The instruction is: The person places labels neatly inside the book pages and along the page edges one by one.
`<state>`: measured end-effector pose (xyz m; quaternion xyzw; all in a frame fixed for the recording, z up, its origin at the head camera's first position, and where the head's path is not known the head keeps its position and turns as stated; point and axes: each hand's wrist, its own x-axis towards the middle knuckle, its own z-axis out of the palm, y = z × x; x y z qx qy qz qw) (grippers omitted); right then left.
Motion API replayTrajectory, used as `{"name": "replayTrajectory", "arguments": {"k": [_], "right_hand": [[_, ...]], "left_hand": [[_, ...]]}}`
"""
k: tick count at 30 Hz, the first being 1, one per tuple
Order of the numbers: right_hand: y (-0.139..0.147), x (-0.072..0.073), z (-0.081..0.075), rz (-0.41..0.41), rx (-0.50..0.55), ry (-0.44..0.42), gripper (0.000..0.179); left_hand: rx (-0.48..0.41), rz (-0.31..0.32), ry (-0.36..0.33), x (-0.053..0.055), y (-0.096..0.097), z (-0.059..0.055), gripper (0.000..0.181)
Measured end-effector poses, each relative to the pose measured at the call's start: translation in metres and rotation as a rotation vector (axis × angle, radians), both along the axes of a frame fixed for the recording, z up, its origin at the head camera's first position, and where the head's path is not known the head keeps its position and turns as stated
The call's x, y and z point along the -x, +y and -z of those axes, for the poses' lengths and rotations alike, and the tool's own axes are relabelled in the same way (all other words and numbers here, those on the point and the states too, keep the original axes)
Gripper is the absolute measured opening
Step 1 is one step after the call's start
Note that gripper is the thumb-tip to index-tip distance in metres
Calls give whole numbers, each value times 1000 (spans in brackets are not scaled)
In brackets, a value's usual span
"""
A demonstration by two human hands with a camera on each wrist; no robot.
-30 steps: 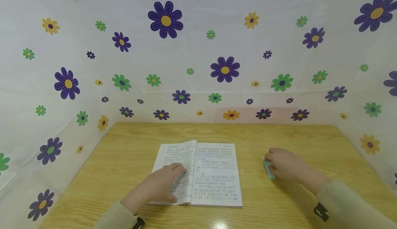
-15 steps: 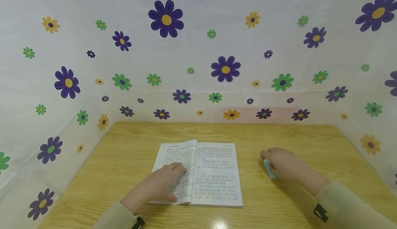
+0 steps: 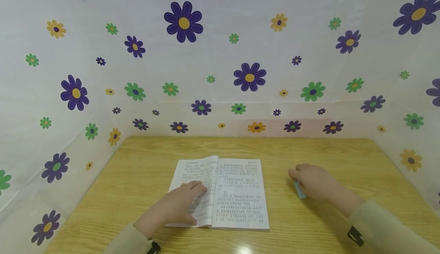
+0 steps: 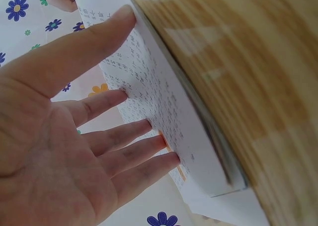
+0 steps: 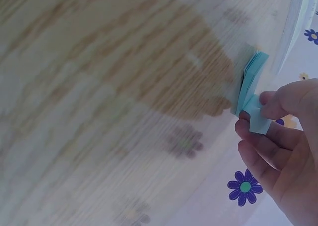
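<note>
An open book (image 3: 240, 193) with printed text lies on the wooden table. My left hand (image 3: 178, 204) rests on its left page, fingers extended and thumb spread toward the lower edge; in the left wrist view the fingertips touch the page (image 4: 149, 82). An orange strip (image 4: 182, 174) shows beside those fingertips. To the right of the book, a light blue sticky note pad (image 5: 252, 77) sits on the table, partly hidden by my right hand (image 3: 314, 181) in the head view. The right thumb and index finger pinch one end of its top sheet (image 5: 258, 120), which bends up.
The wooden table (image 3: 151, 151) meets a white flower-printed cloth (image 3: 220, 55) at the back and both sides. Black bands (image 3: 355, 235) are worn over the beige sleeves at both wrists.
The right fingers have shifted slightly left over the sticky note pad, leaving only its near end visible in the head view. The left hand and book have stayed in place.
</note>
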<state>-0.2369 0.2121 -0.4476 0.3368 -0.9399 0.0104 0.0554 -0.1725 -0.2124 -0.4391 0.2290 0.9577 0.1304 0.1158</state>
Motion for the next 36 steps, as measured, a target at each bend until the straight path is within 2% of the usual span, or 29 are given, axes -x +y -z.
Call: {"name": "replayTrajectory", "arguments": {"k": [5, 10, 26, 36], "right_hand": [[-1, 0, 1, 3, -29, -4, 21], [0, 0, 1, -2, -11, 8, 12], [2, 3, 1, -49, -4, 71, 24], [3, 3, 1, -61, 5, 98, 21]], "left_hand": [[-4, 1, -1, 0, 0, -1, 92], [-4, -3, -4, 0, 0, -2, 92], [-16, -4, -13, -1, -1, 0, 90], [-12, -9, -14, -1, -1, 1, 90]]}}
